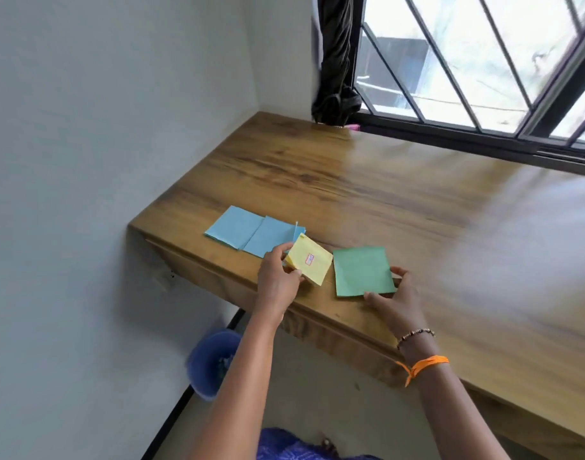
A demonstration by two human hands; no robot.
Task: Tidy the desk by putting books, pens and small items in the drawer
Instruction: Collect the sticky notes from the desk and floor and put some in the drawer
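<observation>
- Left hand [278, 280] has the yellow pad [309, 259] pinched at its near-left corner, fingers [279, 252] curled over the top edge, thumb against the near side.
- That yellow pad is tilted, its far corner raised off the desk [384, 194], a small red-and-white sticker showing on its face.
- Behind the left hand, the blue sheets [251, 232] lie flat and fanned out near the desk's left end, the yellow pad overlapping their right corner.
- Right hand [399, 300] is on the green pad [362, 271]: thumb at the near edge, fingers curled round the right near corner, gripping it from the side.
- Green pad lies flat on the desk, just right of the yellow pad and close to the front edge.
- A beaded bracelet [415, 336] and an orange thread [424, 363] sit on the right wrist.
- Below the desk's left end, a blue bin [211, 360] stands on the floor.
- Far side: barred window [483, 61], a dark curtain [337, 58] bunched at its left.
</observation>
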